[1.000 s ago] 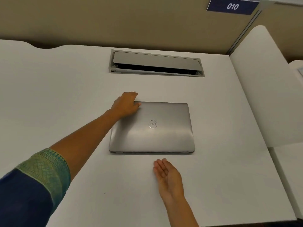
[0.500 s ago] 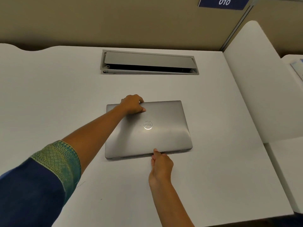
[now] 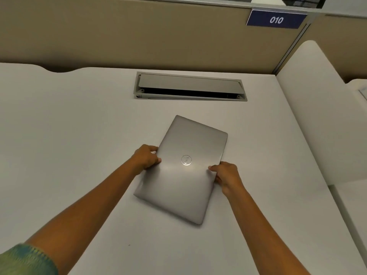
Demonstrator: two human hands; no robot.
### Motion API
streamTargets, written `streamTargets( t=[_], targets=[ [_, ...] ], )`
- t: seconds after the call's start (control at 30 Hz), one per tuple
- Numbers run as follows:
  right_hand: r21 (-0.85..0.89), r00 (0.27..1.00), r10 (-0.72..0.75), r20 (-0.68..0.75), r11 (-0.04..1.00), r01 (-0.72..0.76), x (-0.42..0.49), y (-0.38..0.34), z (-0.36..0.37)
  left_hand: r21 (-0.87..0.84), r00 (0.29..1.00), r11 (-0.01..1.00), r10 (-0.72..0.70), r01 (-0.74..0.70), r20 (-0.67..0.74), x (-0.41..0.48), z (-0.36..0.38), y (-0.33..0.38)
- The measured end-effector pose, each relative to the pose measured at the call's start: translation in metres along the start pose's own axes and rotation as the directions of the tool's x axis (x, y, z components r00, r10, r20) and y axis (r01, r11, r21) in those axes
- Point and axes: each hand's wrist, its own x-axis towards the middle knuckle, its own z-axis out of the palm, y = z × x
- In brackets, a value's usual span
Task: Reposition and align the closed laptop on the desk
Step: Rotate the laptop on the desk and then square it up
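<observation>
A closed silver laptop [image 3: 184, 181] with a round logo on its lid lies on the white desk [image 3: 69, 145], turned so its long sides run away from me and skewed to the right. My left hand [image 3: 146, 158] grips its left long edge, fingers curled over the lid. My right hand [image 3: 226, 174] grips the right long edge opposite. Both hands hold the laptop near its middle.
A grey cable flap [image 3: 190, 87] is set into the desk behind the laptop, its lid partly raised. A beige partition with a blue "010" sign [image 3: 276, 19] stands at the back. A white side panel [image 3: 317, 116] borders the desk on the right.
The laptop has turned about a quarter turn from lying square and wide to lying lengthwise and skewed. My left hand slid from the back edge to the left side; my right hand took the right edge.
</observation>
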Motion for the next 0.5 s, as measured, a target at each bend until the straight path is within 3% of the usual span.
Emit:
streamTargets(
  t=[0.23, 0.5],
  targets=[
    [-0.262, 0.998, -0.034, 0.055, 0.964, 0.047, 0.02, -0.026, -0.005, -0.283, 0.998, 0.957, -0.067, 0.069, 0.019, -0.028, 0.02, -0.024],
    [-0.338, 0.995, -0.06, 0.081, 0.937, 0.084, 0.025, -0.031, -0.007, -0.199, 0.999, 0.979, -0.036, 0.034, -0.007, -0.032, 0.022, -0.031]
  ],
)
